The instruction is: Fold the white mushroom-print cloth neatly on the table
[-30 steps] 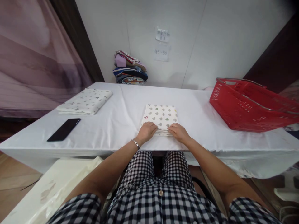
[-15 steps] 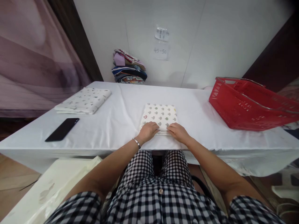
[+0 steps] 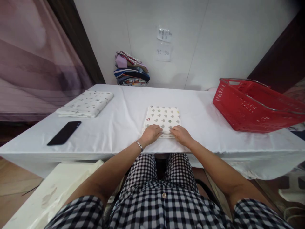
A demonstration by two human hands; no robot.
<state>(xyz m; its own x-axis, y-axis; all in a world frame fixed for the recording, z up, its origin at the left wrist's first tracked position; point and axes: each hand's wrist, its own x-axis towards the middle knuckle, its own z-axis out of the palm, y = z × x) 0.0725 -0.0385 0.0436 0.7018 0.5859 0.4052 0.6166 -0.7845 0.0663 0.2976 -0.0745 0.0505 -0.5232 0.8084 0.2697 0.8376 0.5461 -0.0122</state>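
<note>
Almost nothing has changed over the last second: both hands rest on the near edge of the folded cloth (image 3: 163, 118) just as they did before, and the cloth has not shifted on the surface (image 3: 205, 127). Only the view has drifted a little. That stillness suggests the hands are pressing or squaring the fold rather than lifting it.

The left hand (image 3: 150, 135) lies palm down on the cloth's near left corner, its fingers (image 3: 157, 129) curled loosely together and touching the fabric. The right hand (image 3: 181, 135) mirrors it on the near right corner, fingers (image 3: 175, 130) close together and flat against the cloth. Whether either hand pinches the layered edge underneath, I cannot tell; from above they seem to press on it, not to grasp it. A bracelet (image 3: 138, 145) sits on the left wrist.

The cloth, white with small green and grey prints, lies in the middle of the surface, near its front edge and directly before the person.

Well apart to the left lie a 2nd folded cloth (image 3: 86, 103) and, nearer, a black phone (image 3: 64, 133). A red basket (image 3: 254, 105) stands tilted on the right. A stack of coloured fabrics (image 3: 131, 69) sits against the wall at the back, below 2 paper notes (image 3: 164, 44).
</note>
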